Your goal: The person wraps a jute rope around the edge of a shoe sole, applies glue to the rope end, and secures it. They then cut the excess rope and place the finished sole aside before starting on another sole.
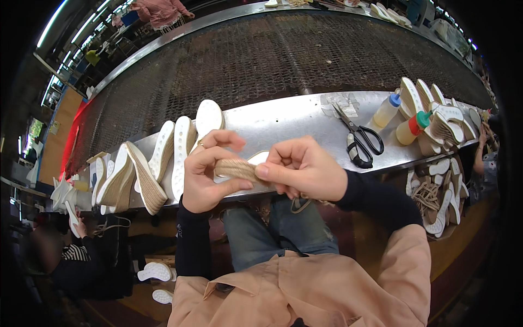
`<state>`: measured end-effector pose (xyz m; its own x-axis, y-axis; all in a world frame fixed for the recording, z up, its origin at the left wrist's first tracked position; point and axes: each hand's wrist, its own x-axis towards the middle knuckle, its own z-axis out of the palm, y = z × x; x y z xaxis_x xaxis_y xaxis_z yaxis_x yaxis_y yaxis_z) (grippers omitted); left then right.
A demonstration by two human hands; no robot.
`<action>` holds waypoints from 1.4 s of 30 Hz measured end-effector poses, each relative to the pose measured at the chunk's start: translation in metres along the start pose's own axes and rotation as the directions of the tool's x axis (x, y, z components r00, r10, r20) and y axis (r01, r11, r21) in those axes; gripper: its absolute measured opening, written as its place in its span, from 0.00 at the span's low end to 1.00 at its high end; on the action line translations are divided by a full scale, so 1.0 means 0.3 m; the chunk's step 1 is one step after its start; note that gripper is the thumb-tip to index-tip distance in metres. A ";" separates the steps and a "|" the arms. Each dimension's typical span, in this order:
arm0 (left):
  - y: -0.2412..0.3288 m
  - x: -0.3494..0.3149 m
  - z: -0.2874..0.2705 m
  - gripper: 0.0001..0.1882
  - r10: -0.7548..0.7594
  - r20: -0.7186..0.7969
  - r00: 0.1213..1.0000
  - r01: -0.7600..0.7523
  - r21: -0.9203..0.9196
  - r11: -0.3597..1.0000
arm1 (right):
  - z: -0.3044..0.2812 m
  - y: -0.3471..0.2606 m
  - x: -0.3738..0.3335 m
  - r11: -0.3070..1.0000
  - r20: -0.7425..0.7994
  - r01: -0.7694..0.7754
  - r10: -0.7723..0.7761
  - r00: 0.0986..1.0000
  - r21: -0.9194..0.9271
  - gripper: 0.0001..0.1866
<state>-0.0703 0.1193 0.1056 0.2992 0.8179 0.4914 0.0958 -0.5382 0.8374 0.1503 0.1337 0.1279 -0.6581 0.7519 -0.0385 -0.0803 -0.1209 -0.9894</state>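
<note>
My left hand (pixel 207 171) grips a white shoe sole (pixel 256 159) with a band of tan braided rope (pixel 238 169) wound around its edge. My right hand (pixel 302 168) pinches the rope at the sole's near side, thumb pressed on the braid. A loose end of rope (pixel 298 204) hangs below my right hand over my lap. Both hands hover just above the near edge of the metal worktop (pixel 294 120).
A row of white soles (pixel 163 161) leans on the worktop at left. Black scissors (pixel 360 139) and two glue bottles (pixel 400 120) lie at right, beside more soles (pixel 436 117). A mesh conveyor (pixel 272 60) runs behind. A seated person (pixel 71 256) is at lower left.
</note>
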 end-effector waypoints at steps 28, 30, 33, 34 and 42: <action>-0.103 0.027 -0.043 0.20 -0.074 -0.008 0.997 0.069 -0.253 0.965 | -0.020 0.168 0.079 0.984 -0.101 0.166 -0.159 0.982 0.059 0.13; -0.092 0.029 -0.046 0.19 -0.096 0.008 0.995 0.095 -0.196 0.976 | -0.007 0.181 0.085 0.984 -0.164 0.168 -0.156 0.974 0.063 0.14; -0.066 0.032 -0.045 0.21 -0.120 0.049 0.992 0.128 -0.240 0.962 | 0.020 0.197 0.095 0.969 -0.215 0.224 -0.198 0.956 0.102 0.13; -0.064 0.036 -0.035 0.23 -0.091 0.044 0.995 0.100 -0.320 0.942 | 0.028 0.201 0.098 0.968 -0.239 0.229 -0.200 0.950 0.103 0.13; -0.080 0.038 0.062 0.21 -0.051 -0.300 0.953 0.044 -0.028 0.999 | 0.066 0.217 0.090 0.942 -0.259 0.317 -0.280 0.924 0.111 0.11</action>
<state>-0.0515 0.1378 0.0866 -0.0044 0.8675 0.4974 0.0823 -0.4954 0.8648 0.1125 0.1331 0.0654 -0.3915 0.8970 0.2054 -0.3670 0.0525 -0.9287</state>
